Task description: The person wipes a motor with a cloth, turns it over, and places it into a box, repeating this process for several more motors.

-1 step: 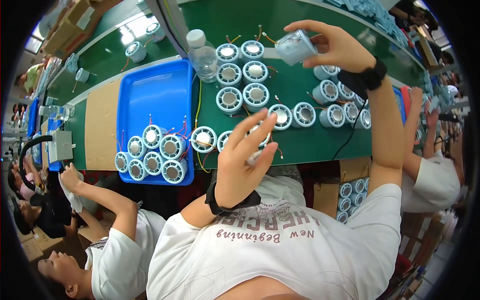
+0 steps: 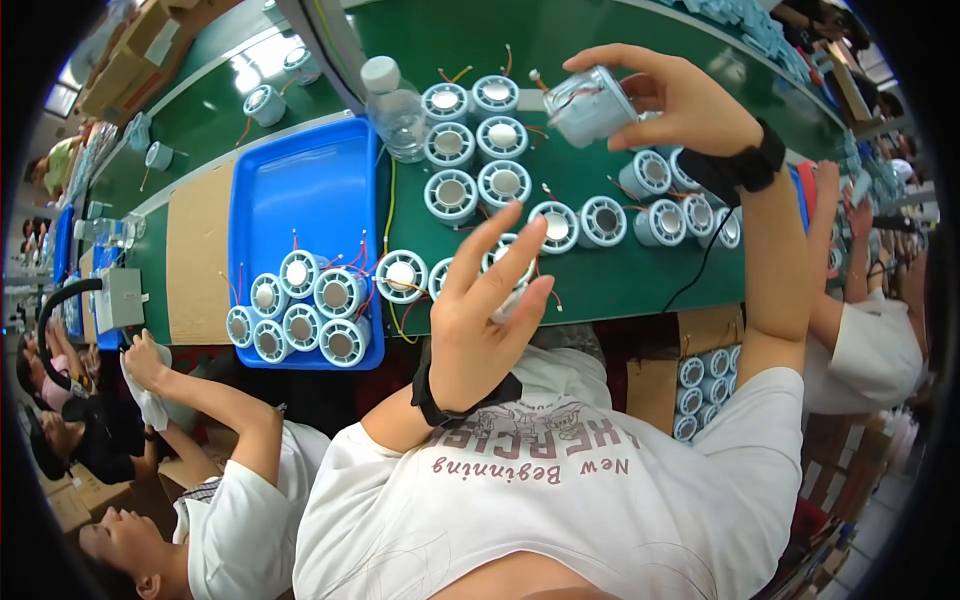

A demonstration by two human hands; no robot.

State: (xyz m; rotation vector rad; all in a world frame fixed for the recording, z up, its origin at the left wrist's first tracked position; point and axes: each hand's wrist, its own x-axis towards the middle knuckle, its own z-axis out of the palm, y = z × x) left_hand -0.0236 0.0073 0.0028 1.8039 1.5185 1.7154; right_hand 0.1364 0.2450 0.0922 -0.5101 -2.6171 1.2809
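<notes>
My right hand (image 2: pixel 685 105) holds a light-blue cylindrical housing (image 2: pixel 592 112) above the far side of the green table. Thumb and fingers grip its round end, and wires with a small plug stick out at its other end. My left hand (image 2: pixel 487 310) hangs over the table's near edge, fingers spread, with nothing visibly gripped. Partly hidden beneath its fingers are similar housings, one being a round-faced housing (image 2: pixel 508 258). Between my hands stand more housings in a double column, among them a silver-centred housing (image 2: pixel 504 184). Black bands circle both wrists.
At left, a blue tray (image 2: pixel 300 190) holds several wired housings, beside a cardboard sheet (image 2: pixel 198 250). A clear bottle (image 2: pixel 395 115) stands behind it. More housings (image 2: pixel 662 222) cluster at right near a black cable (image 2: pixel 695 275). A box of housings (image 2: pixel 650 400) sits below the table edge. Co-workers sit either side.
The view has shifted slightly, so the table's things sit a little further left. My right hand still holds the housing, now tilted a little differently. My left hand stays nearly still.
</notes>
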